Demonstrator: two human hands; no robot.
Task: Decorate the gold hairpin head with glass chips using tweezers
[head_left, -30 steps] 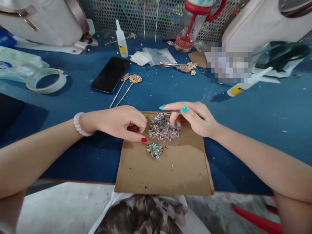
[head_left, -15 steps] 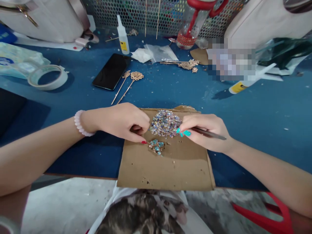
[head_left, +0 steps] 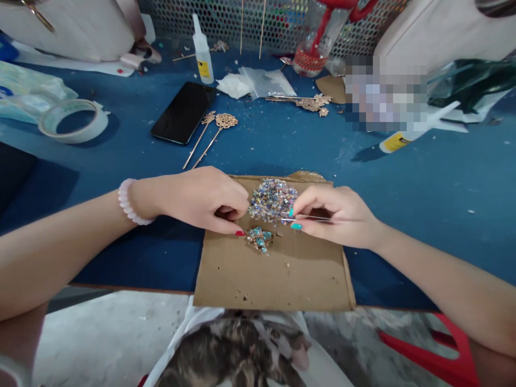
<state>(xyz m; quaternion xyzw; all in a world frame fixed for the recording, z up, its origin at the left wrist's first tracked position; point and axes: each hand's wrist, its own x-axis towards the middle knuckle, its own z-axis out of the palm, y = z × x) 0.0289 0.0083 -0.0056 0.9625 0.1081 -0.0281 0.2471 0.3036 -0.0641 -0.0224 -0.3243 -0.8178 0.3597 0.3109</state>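
Observation:
Pinched between thumb and curled fingers of my left hand (head_left: pixel 205 201) is the edge of a small gold ornament set with turquoise stones (head_left: pixel 260 238), low over the cardboard (head_left: pixel 274 279). A pile of small glittering stones (head_left: pixel 272 199) lies behind the ornament on the cardboard. On the right, my right hand (head_left: pixel 336 217) holds thin metal tweezers (head_left: pixel 312 218) between thumb and fingers. The tweezer tips point left, at the pile's front right edge. Whether they grip a stone is too small to tell.
Behind the cardboard lie a black phone (head_left: pixel 184 113), gold hairpins (head_left: pixel 213 134), a tape roll (head_left: pixel 73 121) and a plastic bag (head_left: pixel 268 82). One glue bottle (head_left: pixel 202 54) stands upright; another (head_left: pixel 407 137) leans at the right. A clear cup (head_left: pixel 312 48) stands at the back.
My right hand has turned the tweezers, so their two thin arms now show side by side with the tips near the pile. My left hand keeps its hold on the ornament. The view has shifted slightly.

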